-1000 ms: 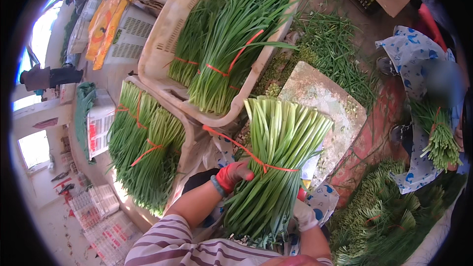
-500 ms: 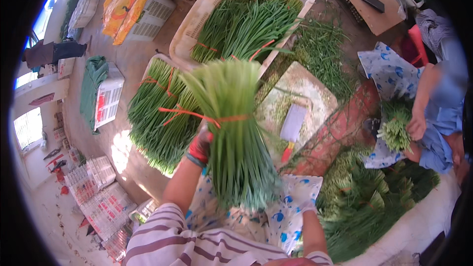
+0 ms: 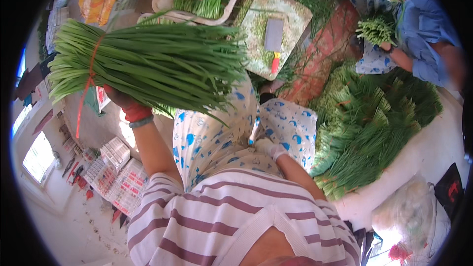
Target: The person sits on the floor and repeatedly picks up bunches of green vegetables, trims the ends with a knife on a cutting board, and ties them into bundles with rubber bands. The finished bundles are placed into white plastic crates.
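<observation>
My left hand (image 3: 120, 101), in a red glove, is closed around a large bundle of garlic chives (image 3: 152, 61). An orange-red tie binds the bundle near its pale cut ends, its tail hanging down. The bundle lies nearly level, cut ends to the left and leaf tips to the right. Low against my blue-patterned apron (image 3: 207, 135) rests my right hand (image 3: 267, 149) in a white glove; its fingers are not clearly visible. Beyond it, a cleaver (image 3: 274, 37) with a red and yellow handle lies on a pale board (image 3: 290, 12) strewn with green trimmings.
A white crate (image 3: 231, 7) at the top holds tied chive bundles. To the right is a big heap of chives (image 3: 374, 123). A co-worker in a blue shirt (image 3: 428, 29) holds a bunch of chives at upper right. Stacked white crates (image 3: 120, 177) stand at left.
The chive bundle has swung from upright to nearly level and moved left with my left hand. My view has shifted, and my right hand now rests nearer the apron's middle.
</observation>
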Motion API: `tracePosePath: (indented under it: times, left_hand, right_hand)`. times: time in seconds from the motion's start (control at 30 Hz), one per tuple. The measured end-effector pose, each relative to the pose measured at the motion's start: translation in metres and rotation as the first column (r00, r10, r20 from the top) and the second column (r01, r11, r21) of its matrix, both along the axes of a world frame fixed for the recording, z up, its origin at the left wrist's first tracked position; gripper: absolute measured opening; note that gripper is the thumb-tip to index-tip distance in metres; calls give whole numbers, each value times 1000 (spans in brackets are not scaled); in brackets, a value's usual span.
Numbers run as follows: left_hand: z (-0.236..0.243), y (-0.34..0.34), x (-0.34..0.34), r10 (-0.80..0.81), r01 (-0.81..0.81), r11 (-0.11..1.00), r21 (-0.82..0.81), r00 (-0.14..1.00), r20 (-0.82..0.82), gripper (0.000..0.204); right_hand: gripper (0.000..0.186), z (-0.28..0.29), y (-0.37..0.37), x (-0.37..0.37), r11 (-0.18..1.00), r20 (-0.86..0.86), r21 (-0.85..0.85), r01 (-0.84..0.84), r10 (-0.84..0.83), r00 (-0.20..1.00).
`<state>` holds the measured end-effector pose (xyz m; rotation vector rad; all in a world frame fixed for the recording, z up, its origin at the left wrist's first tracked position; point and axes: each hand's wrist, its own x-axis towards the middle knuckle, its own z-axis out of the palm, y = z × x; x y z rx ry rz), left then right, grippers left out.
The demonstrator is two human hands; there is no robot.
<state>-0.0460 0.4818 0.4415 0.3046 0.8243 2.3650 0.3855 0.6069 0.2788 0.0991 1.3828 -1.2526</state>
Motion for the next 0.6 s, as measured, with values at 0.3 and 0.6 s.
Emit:
tracePosePath:
  times: [0.3,0.6]
  left_hand:
    - [20,-45,65,197,-178,926,-332,980,24,74]
    - [-2,-87,65,64,-96,858,-504,995,-81,81]
  right_hand:
    - [49,-23,168,63,58,-416,398,916,-878,236]
    - [47,-33,256,89,220,-304,546,808,-847,436]
